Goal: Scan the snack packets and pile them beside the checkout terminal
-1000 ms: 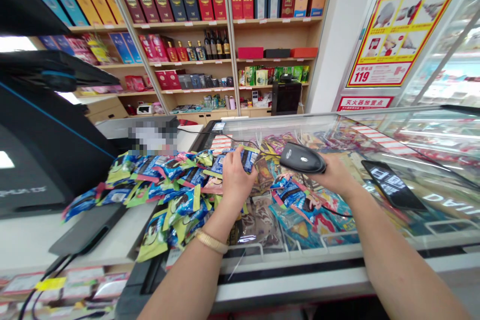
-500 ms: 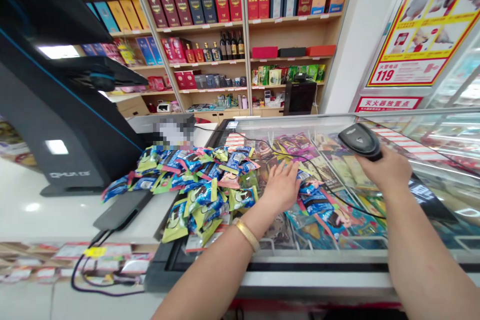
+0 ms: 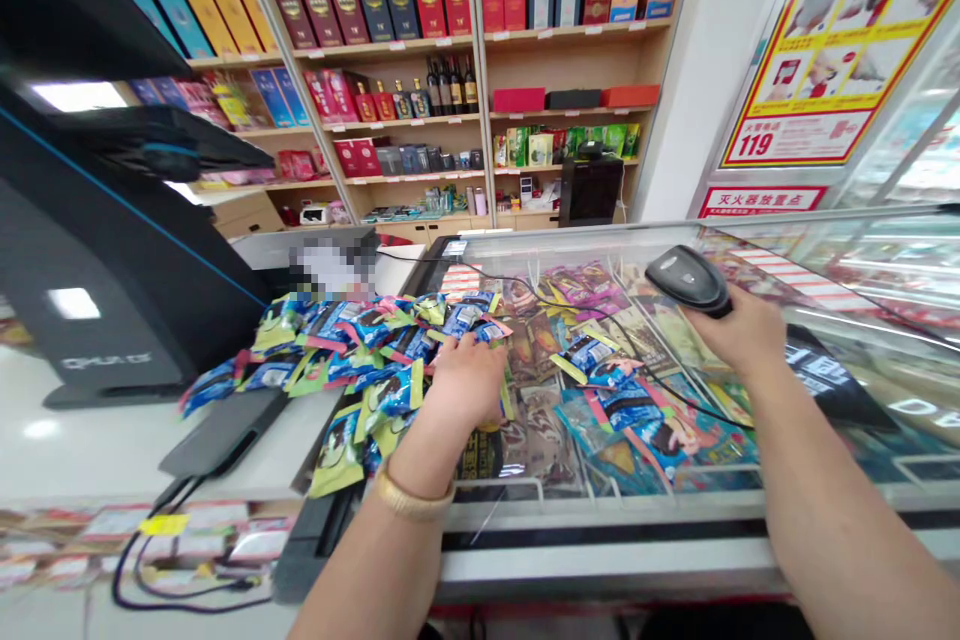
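Note:
My right hand [image 3: 744, 332] is wrapped round the handle of a black barcode scanner [image 3: 688, 278], held above the glass freezer top. My left hand [image 3: 471, 378], palm down with fingers apart, reaches onto the right side of a heap of small blue, green and pink snack packets [image 3: 360, 345]. Its fingertips touch or hover just over packets there; the palm's underside is hidden. Between my hands, several more snack packets [image 3: 630, 400] of the same kind lie in a smaller group on the glass. The scanner's thin black cable [image 3: 600, 310] runs across the glass past this group.
A dark checkout terminal [image 3: 112, 300] stands on the white counter [image 3: 67, 440] at left, with a flat black device [image 3: 225, 430] in front. Under the freezer glass [image 3: 555, 510] lie colourful frozen packs. Behind are shelves [image 3: 397, 50] of boxes and bottles, and a wall poster [image 3: 832, 70].
My left hand has moved left from beside the smaller packet group to the big heap. A packet at that group's upper left now shows. My right hand still holds the scanner.

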### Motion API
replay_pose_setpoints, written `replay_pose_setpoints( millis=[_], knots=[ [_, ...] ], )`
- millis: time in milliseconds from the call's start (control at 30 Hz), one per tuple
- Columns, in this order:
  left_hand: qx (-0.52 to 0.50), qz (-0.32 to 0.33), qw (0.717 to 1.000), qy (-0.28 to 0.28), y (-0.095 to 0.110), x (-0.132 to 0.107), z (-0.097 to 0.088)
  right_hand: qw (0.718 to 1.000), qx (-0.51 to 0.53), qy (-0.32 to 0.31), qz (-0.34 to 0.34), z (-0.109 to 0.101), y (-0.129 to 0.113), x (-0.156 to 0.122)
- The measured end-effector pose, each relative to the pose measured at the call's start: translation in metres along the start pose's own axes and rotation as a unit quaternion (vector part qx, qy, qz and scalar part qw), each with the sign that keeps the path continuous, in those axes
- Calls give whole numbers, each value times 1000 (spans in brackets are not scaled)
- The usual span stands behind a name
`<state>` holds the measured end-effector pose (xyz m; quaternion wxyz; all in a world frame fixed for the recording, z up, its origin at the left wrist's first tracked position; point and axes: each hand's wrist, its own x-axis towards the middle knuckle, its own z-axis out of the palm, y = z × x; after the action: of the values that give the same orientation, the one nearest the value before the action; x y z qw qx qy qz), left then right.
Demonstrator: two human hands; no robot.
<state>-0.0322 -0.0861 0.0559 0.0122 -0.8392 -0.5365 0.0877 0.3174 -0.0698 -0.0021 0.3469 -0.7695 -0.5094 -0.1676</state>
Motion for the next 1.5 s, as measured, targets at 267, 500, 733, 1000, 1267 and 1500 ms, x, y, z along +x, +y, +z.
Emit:
replay_pose_setpoints(
  millis=[267,500,733,1000,1267,1500],
  knots=[
    [-165,-17,985,49,0,18,6,1000,9,8,-10,9,4,1],
    [-743,-42,661,97,9,39,13,993,112,7,-37,4,-4,0],
    [-943,-77,323,-35,18,40,10,955,253,-51,-145,-8,-23,-5],
    [-930,-138,338,45,19,51,20,905,293,-168,-259,-29,-53,-15],
    [-920,-143,357,72,18,54,25,875,261,-274,-301,-28,-63,-21],
    [-916,-152,363,71,19,52,22,875,248,-271,-315,-30,-65,-22]
  ],
)
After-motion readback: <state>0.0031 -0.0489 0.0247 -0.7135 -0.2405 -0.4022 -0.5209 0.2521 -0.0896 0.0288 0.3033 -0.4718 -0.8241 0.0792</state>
